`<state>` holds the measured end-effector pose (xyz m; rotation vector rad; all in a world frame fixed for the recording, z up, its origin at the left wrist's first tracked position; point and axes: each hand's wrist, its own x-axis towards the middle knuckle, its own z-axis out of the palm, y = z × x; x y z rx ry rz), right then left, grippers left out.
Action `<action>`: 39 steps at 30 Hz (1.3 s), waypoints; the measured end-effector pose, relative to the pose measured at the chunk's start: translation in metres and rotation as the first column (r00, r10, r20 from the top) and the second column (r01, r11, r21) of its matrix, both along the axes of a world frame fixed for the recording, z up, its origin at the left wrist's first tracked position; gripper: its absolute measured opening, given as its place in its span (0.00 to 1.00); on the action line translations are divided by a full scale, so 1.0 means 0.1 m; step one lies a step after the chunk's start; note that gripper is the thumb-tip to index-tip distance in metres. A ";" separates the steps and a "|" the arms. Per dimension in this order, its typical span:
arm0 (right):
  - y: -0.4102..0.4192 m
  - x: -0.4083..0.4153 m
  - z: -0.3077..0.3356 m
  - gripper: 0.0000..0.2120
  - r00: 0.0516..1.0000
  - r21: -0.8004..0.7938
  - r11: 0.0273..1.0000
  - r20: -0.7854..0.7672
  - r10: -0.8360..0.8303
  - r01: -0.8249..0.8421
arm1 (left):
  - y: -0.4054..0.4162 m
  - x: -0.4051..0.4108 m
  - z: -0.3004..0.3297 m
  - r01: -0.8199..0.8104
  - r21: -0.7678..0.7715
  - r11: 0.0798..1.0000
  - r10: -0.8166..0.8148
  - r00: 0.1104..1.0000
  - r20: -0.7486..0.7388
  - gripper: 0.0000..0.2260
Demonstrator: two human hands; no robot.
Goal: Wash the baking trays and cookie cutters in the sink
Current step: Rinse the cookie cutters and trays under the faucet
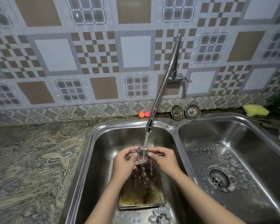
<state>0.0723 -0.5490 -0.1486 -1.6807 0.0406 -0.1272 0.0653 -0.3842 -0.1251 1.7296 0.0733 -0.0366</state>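
Observation:
Over the left sink basin (pixel 94 159), my left hand (pixel 124 164) and my right hand (pixel 164 159) together hold a small metal cookie cutter (pixel 142 156) under running water from the flexible tap (pixel 149 126). Each hand pinches one side of the cutter. Below my hands a stained, rust-brown baking tray (pixel 142 193) lies flat on the basin floor, and water splashes onto it. A flower-shaped metal cookie cutter (pixel 160 215) rests on the basin floor in front of the tray, near the bottom edge of view.
The right basin (pixel 233 143) holds soap foam around its drain (pixel 219 180). Two metal strainer plugs (pixel 185 112) lean against the wall behind the sinks. A yellow sponge (pixel 255 110) lies at the back right. Two small balls, orange and pink (pixel 143 114), sit behind the tap. Granite counter (pixel 31 159) spreads left.

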 end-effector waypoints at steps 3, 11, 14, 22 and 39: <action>-0.05 0.01 0.00 0.10 1.000 0.023 1.000 -0.004 -0.016 0.016 | -0.06 0.06 -0.02 0.014 0.024 1.000 -0.014 1.000 -0.005 0.11; -0.12 -0.01 -0.05 0.12 1.000 0.036 0.999 -0.010 -0.006 0.006 | -0.14 0.10 -0.11 0.027 0.015 1.000 -0.027 0.999 -0.029 0.11; -0.12 -0.02 -0.07 0.10 1.000 0.019 1.000 -0.017 0.009 -0.008 | -0.11 0.07 -0.14 0.029 -0.003 1.000 -0.029 0.999 -0.029 0.11; -0.04 -0.04 -0.09 0.05 0.995 0.056 0.998 -0.099 0.012 -0.006 | -0.07 -0.04 -0.18 -0.019 -0.110 0.994 -0.004 0.978 -0.209 0.09; -0.10 -0.14 -0.09 0.04 0.983 0.062 0.997 -0.183 -0.032 0.044 | -0.15 -0.11 -0.13 0.043 -0.140 0.989 -0.090 0.933 -0.350 0.05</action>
